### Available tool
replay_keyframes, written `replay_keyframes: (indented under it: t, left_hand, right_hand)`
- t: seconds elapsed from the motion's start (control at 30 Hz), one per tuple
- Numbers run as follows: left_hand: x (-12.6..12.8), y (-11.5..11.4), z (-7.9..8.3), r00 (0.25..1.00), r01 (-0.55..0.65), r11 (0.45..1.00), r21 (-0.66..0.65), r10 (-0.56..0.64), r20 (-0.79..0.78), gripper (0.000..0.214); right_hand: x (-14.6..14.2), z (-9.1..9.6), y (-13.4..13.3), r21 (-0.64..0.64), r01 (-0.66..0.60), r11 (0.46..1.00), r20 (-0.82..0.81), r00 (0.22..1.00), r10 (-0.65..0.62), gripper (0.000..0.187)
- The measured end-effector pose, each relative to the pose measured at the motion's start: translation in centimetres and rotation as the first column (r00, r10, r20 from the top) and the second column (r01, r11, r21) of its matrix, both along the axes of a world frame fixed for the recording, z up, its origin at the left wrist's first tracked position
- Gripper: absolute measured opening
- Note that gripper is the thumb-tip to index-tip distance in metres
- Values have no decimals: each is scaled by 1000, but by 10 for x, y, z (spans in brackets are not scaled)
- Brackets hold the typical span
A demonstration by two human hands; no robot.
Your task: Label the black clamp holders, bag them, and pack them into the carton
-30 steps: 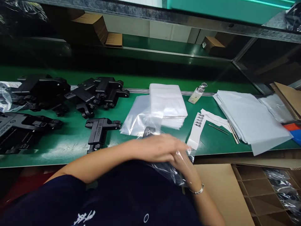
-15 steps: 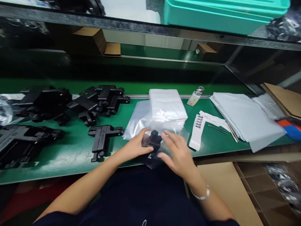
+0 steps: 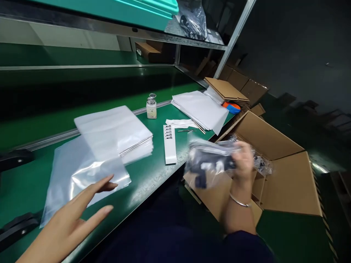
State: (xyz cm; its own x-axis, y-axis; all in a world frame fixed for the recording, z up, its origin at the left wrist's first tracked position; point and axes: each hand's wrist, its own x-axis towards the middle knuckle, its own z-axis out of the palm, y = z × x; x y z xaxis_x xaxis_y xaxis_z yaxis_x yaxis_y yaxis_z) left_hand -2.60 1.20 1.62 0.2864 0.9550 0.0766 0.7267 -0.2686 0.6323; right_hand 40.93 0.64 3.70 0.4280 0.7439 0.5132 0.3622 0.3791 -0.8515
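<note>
My right hand (image 3: 242,160) is closed on one end of a clear plastic bag with a black plastic part (image 3: 211,162) inside. The bagged part is smeared by motion and hangs above the near flap of an open cardboard box (image 3: 290,182). My left hand (image 3: 74,215) holds nothing, its fingers apart, over the front edge of the green bench. Just beyond it lie loose clear plastic bags (image 3: 90,164) and a stack of white foam sleeves (image 3: 117,128).
A small pump bottle (image 3: 151,106), a strip of labels (image 3: 169,146) and tweezers (image 3: 187,130) lie mid-bench. White sheets (image 3: 200,109) and an orange and blue tape roll (image 3: 231,107) are farther right. A shelf holding a teal bin (image 3: 148,12) runs overhead.
The view has swung right, bringing the open box into sight. My left hand has let go of the bagged part, and my right hand has carried it right, off the bench.
</note>
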Motion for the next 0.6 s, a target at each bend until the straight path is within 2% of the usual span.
replay_keyframes:
  t: [0.03, 0.07, 0.13, 0.23, 0.3, 0.33, 0.4, 0.47, 0.5, 0.53, 0.6]
  left_hand:
    - [5, 3, 1, 999, -23, 998, -66, 25, 36, 51]
    - [11, 5, 0, 996, -25, 992, -126, 35, 81, 47]
    - [26, 11, -2, 989, 0, 983, -181, 26, 142, 45]
    - [45, 19, -5, 988, 50, 982, -181, -22, 152, 45]
    - [50, 25, -7, 989, 64, 980, -186, -38, 141, 45]
    - [50, 27, -8, 990, 73, 977, -199, -47, 135, 45]
    - [46, 31, -11, 991, 82, 970, -229, -56, 118, 45]
    - [42, 33, -15, 994, 68, 970, -235, -46, 100, 45]
    - [41, 34, -18, 995, 64, 971, -230, -44, 93, 44]
    - [40, 35, -22, 994, 74, 972, -223, -55, 90, 44]
    - [39, 36, -27, 988, 140, 968, -209, -124, 89, 43]
  right_hand:
    - [26, 0, -7, 101, 215, 971, -23, 977, -214, 32]
    - [47, 0, -12, 169, 363, 916, -38, 931, -362, 30]
    - [76, -2, -14, 190, 500, 845, -45, 864, -501, 27]
    - [98, -1, -13, 108, 509, 854, -67, 861, -504, 27]
    - [111, 1, -17, 106, 529, 842, -142, 846, -514, 24]
    - [118, 2, -20, 120, 571, 812, -184, 817, -547, 22]
    - [134, 1, -25, 111, 708, 697, -194, 703, -684, 20]
    - [145, -8, -22, 55, 822, 567, -100, 570, -816, 21]
    - [147, -15, -17, 18, 851, 524, -30, 525, -851, 21]
    - [147, -22, -9, -26, 861, 507, 40, 508, -860, 22]
    - [142, -36, 10, -129, 840, 527, 158, 542, -825, 23]
